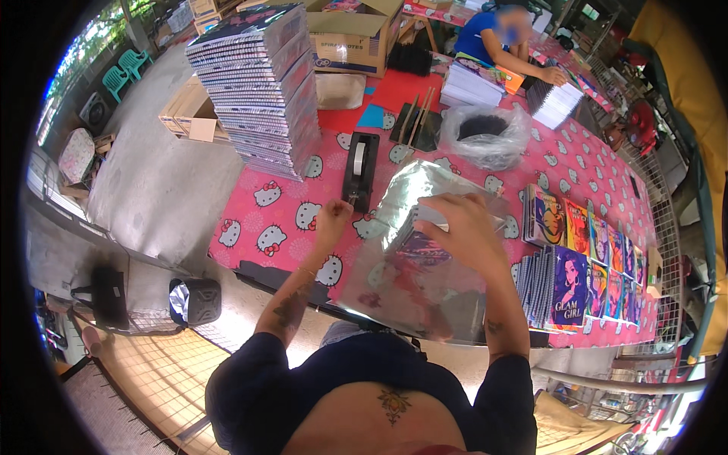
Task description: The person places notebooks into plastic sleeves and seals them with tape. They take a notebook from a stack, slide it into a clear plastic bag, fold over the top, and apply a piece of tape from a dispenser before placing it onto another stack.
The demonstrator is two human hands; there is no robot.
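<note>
Two hands: left hand [334, 218] pinched at the black plastic tape dispenser [361, 173], I can't tell on what; right hand [464, 226] splayed over pinkish notebooks [415, 249] amid clear glossy film [406, 180], probably steadying them.

Here we are, riding on the wearer's own head, at the left lens of a side-by-side fisheye pair, and it pitches down and forward over the pink tablecloth [269, 216]! Right beneath us, very near, the dark shirt [334, 371] looms along the bottom; just beyond, around the middle, come the left hand [332, 224] and right hand [466, 231], seen from above and behind. Way up top, well off, a co-worker [481, 38] shows small. And look how wide this goes: concrete floor [144, 174] sweeping out left, wire mesh [672, 303] curving down the right, everything bending toward a round black rim!
</note>
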